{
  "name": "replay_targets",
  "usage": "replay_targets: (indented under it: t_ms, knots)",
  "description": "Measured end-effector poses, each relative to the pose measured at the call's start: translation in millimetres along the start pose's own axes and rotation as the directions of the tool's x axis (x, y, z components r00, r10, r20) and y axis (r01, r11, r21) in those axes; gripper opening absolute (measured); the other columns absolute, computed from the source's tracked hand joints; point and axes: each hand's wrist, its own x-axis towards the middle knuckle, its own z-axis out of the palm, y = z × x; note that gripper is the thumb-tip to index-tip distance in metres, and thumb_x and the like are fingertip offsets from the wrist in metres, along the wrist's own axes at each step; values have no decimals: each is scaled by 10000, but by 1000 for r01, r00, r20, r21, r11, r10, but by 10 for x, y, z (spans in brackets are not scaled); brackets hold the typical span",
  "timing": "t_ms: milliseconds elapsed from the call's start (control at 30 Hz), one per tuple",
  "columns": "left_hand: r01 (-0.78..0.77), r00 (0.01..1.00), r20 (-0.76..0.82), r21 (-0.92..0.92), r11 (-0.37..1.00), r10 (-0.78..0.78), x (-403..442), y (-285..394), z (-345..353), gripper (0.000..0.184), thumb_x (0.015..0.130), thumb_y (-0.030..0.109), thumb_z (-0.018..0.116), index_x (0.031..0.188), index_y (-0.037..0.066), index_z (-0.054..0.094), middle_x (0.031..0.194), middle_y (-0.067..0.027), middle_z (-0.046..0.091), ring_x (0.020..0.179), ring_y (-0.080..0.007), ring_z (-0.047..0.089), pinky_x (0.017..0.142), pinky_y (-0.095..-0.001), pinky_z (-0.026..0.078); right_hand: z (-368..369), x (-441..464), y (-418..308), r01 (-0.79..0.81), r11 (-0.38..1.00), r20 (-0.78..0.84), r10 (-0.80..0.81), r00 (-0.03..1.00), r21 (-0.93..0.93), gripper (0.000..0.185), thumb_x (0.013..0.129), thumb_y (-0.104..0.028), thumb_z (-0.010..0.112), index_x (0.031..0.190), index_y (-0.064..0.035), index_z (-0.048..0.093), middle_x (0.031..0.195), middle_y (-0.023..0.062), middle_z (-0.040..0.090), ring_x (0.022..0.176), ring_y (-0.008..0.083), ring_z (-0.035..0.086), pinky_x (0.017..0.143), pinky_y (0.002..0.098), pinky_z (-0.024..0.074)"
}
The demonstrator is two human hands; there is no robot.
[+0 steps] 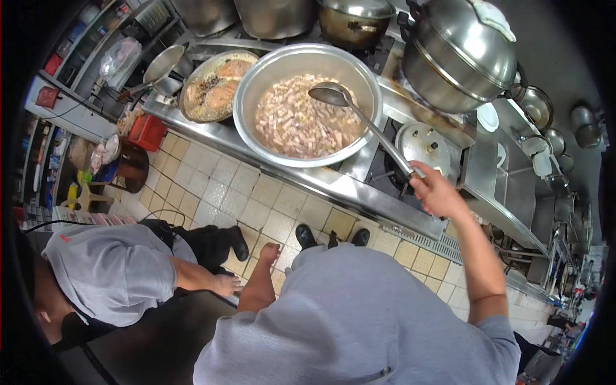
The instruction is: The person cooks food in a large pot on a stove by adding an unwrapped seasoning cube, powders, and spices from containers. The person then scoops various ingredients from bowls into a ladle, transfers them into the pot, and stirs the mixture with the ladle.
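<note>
My right hand (437,191) is wrapped round the handle end of a long metal ladle (378,131). The ladle's bowl hangs over a large metal pot (240,106) on the stove. Inside the pot, chopped pale meat (301,119) lies in liquid. My left hand (270,253) hangs low in front of me, above the floor, its fingers curled with nothing visible in them. Left of the pot stands a shallow pan (188,106) with large browned pieces (221,96) in sauce.
A co-worker (122,269) stands close on my left, one hand (226,284) near my left arm. A big lidded steamer (449,51) and a pressure cooker (423,146) stand to the right. More pots (276,16) line the back; a red container (146,133) is at left.
</note>
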Motion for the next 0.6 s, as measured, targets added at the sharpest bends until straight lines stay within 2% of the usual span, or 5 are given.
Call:
replay_targets:
  t_ms: [67,233,367,467,600]
  knots:
    - [-43,998,-52,6,999,43,23,118,-33,280,862,312,551,1017,82,585,807,-49,642,594,-124,524,449,-272,356,368,409,397,408,863,-202,-475,857,-299,500,922,-216,500,1363,-22,368,859,202,641,726,355,630,702,417,498]
    - [-262,963,-136,-256,931,233,-140,917,-30,236,876,300,550,1006,108,592,803,-11,646,607,-88,516,491,-237,368,422,355,-27,314,918,1,-323,946,-242,500,912,-208,487,1351,3,378,793,176,610,586,270,590,623,380,471]
    - [-419,893,-27,-416,807,450,-596,1957,-31,267,933,348,511,961,102,610,847,-24,664,651,-84,552,578,-227,425,0,-251,-321,256,921,46,-254,966,-293,490,888,-205,524,1320,-6,404,1049,260,599,1022,434,542,841,466,441]
    - [-369,843,52,-670,645,536,-1288,2636,148,325,972,395,442,1029,97,558,999,-57,669,698,-108,598,625,-253,472,-14,-233,-214,140,990,157,-141,977,15,508,917,-212,523,1368,-25,384,739,101,583,556,208,580,494,348,468]
    - [-227,839,104,-825,517,534,-1240,2927,392,330,991,382,394,1124,97,496,1085,-81,654,746,-124,617,628,-268,489,183,392,134,71,940,226,-153,962,333,507,925,-202,517,1389,-52,377,662,14,486,451,88,451,385,274,381]
